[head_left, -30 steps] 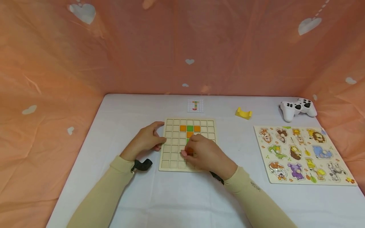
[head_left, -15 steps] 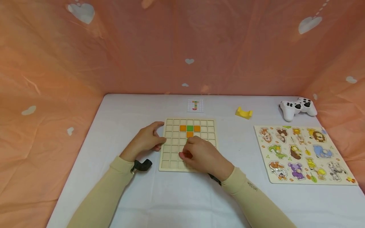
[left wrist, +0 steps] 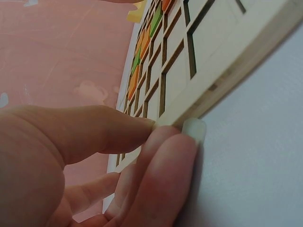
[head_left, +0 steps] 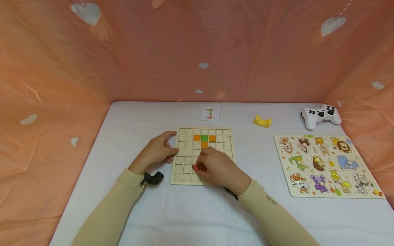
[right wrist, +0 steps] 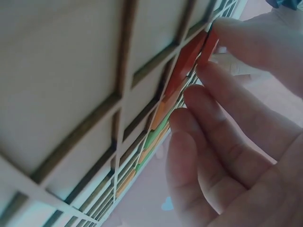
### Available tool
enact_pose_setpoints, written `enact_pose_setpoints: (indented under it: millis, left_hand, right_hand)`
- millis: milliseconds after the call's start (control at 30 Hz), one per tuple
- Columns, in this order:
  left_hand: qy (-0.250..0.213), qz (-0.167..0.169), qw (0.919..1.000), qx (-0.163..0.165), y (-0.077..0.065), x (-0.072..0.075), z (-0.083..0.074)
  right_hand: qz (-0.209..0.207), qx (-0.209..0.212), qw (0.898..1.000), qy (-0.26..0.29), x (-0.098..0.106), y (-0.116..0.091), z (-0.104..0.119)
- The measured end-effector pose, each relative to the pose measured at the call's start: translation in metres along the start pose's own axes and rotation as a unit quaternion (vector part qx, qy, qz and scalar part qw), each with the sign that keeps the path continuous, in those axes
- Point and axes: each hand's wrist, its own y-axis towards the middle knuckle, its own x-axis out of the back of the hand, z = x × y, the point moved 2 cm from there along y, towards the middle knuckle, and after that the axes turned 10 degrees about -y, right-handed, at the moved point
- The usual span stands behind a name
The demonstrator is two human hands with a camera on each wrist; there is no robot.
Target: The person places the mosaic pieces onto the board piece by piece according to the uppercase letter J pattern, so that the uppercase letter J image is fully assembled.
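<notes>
A pale wooden grid board (head_left: 184, 171) lies on the table with orange and green square tiles (head_left: 204, 138) set in its upper cells. My left hand (head_left: 156, 150) holds the board's left edge; the left wrist view shows the thumb (left wrist: 118, 124) on the rim and curled fingers beside it. Over the lower middle cells, my right hand (head_left: 220, 167) pinches a small red piece (right wrist: 209, 46) between thumb and index finger, tilted up from the board. Right beside it, another red piece (right wrist: 183, 64) sits in a cell. The right hand covers the lower tiles in the head view.
Behind the board lies a pattern card (head_left: 210, 113) with a coloured J shape. A yellow curved block (head_left: 262, 121) and a white game controller (head_left: 321, 117) are at the back right. An animal puzzle board (head_left: 329, 166) lies on the right.
My right hand has shifted slightly left and down over the board, and the red piece's edge now shows at its fingertips. The left hand keeps its place at the board's edge.
</notes>
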Motion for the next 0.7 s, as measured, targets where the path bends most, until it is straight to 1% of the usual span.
enact_pose_setpoints:
  millis: [167, 367, 533, 700]
  left_hand:
    - [-0.009, -0.002, 1.0000, 0.001, -0.0019, -0.0005, -0.0002]
    - [0.000, -0.005, 1.0000, 0.002, -0.0026, 0.0003, 0.0000]
    - [0.007, -0.006, 1.0000, -0.004, -0.0010, 0.0015, 0.0000]
    - [-0.001, -0.002, 1.0000, -0.003, 0.0011, 0.0008, 0.0006]
  right_hand:
    - [0.006, -0.001, 1.000, -0.003, 0.0006, 0.0002, 0.0006]
    - [-0.009, 0.010, 1.000, -0.008, 0.0001, 0.0005, 0.0021]
    - [-0.015, 0.009, 1.000, -0.009, 0.0017, 0.0005, 0.0018]
    - [0.003, -0.024, 1.000, -0.014, 0.0094, -0.0040, -0.0060]
